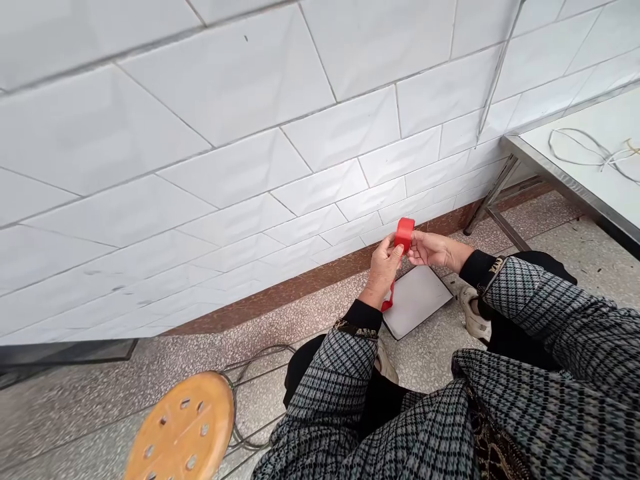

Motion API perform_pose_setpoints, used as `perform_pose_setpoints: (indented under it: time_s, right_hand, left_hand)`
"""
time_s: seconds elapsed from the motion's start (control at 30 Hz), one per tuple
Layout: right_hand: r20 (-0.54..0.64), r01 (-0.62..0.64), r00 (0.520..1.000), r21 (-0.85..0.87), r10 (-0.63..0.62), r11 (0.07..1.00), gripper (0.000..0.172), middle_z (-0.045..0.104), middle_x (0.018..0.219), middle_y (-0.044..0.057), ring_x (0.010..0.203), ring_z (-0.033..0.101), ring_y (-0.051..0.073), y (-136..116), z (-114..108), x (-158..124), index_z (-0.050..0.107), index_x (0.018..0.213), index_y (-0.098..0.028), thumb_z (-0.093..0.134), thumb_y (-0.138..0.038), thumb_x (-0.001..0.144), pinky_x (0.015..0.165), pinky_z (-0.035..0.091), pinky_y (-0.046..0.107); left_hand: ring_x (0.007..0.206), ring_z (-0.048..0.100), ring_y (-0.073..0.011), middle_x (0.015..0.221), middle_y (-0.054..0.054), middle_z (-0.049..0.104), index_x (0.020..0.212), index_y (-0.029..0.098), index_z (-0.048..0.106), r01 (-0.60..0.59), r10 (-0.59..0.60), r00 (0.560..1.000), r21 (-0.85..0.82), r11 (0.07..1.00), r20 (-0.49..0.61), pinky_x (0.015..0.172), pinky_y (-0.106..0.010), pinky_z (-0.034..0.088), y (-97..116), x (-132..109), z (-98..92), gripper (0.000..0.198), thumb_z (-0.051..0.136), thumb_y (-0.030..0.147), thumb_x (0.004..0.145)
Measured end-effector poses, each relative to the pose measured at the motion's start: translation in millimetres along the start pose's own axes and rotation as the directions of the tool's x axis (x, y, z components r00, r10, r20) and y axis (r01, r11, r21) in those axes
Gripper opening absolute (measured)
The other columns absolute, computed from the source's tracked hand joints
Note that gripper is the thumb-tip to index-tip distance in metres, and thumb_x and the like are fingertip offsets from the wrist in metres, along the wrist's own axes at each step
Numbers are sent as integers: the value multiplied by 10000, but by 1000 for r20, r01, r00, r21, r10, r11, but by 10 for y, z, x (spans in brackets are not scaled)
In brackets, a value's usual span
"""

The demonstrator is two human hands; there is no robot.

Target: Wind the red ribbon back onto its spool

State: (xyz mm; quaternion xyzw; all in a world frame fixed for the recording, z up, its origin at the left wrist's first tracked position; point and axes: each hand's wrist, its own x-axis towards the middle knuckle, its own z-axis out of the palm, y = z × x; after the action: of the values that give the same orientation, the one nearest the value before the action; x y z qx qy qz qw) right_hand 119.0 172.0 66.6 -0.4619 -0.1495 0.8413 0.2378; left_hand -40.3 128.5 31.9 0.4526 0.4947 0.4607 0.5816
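Note:
A coiled red ribbon (pixel 405 233) is held up in front of me, over a flat grey-white panel (pixel 417 300) with a dark edge that lies on the floor between my shoes. My left hand (pixel 385 270) pinches the lower part of the coil between thumb and fingers. From that hand a loose red end hangs down beside the wrist. My right hand (pixel 431 251) is at the coil's right side, palm turned up and fingers curled against it. Its fingertips are partly hidden behind the ribbon.
A white tiled wall (pixel 250 160) rises close in front. An orange round stool (pixel 183 427) with holes stands at lower left, near a coiled cable (pixel 240 400). At right is a metal-framed table (pixel 565 177) with a thin white cord (pixel 583 148) on it.

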Motion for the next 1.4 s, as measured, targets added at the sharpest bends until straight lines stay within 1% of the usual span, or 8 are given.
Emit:
perform_pose_setpoints:
  time_s: [0.23,0.3,0.43,0.57,0.77,0.9,1.03,1.4]
  right_hand:
    - [-8,89,995,-365,-99,927,269,762,884,115,716,704,157,60,-44,-7,682,974,-141,506,-293,1110,651,598,251]
    - [-23,234,946,-641,-323,731,106,776,996,117,827,725,196,29,-78,17,686,1057,-156,650,-248,1017,713,595,283]
    - [158,266,763,-961,-627,82,319,785,1055,118,974,725,255,-16,-155,65,663,1193,-156,770,-172,893,866,532,325]
    - [176,160,744,-983,-644,-84,335,792,1055,144,975,739,282,8,-143,49,641,1262,-129,711,-250,957,845,498,331]
    - [-79,57,685,-985,-724,162,241,784,1096,182,1001,735,296,-109,-155,118,661,1165,-128,667,-253,959,833,523,343]
    - [-225,202,798,-774,-559,600,38,751,818,83,715,705,196,-139,-180,195,636,1004,-155,613,-161,974,680,558,293]
    - [-190,235,924,-398,-331,887,206,720,714,52,626,682,136,-18,-77,160,645,873,-138,513,-121,1030,666,593,259]
    - [-42,74,996,-77,-77,994,307,710,642,64,551,627,115,4,-5,45,679,860,-138,469,-190,1079,563,535,185]
  left_hand:
    - [457,342,-29,694,61,606,1211,140,665,111,-90,984,-134,985,155,489,-239,244,117,-30,-163,677,906,516,702]
    - [450,325,-20,691,65,596,1153,146,663,130,-100,979,-161,978,179,498,-241,234,119,-49,-206,645,920,523,697]
    - [446,309,-18,671,74,561,1101,153,666,165,-129,969,-165,972,212,504,-246,219,112,-84,-246,610,931,527,698]
    - [443,311,-21,669,80,562,1120,162,657,165,-136,977,-184,969,162,505,-242,252,109,-100,-172,629,937,521,687]
    - [454,321,-27,633,89,526,945,177,642,23,-37,994,-134,991,-105,524,-243,308,63,-85,-42,449,870,506,742]
    - [473,337,-22,704,33,605,801,157,660,2,-11,994,-80,997,-107,512,-250,258,36,-69,-70,418,836,532,747]
    - [495,334,-38,610,54,539,776,155,684,17,-28,994,-99,995,-105,558,-249,329,45,-78,-67,446,839,572,736]
    - [479,292,-56,502,76,399,725,149,697,115,-118,992,-61,991,-44,556,-263,332,1,-70,-49,481,810,614,776]
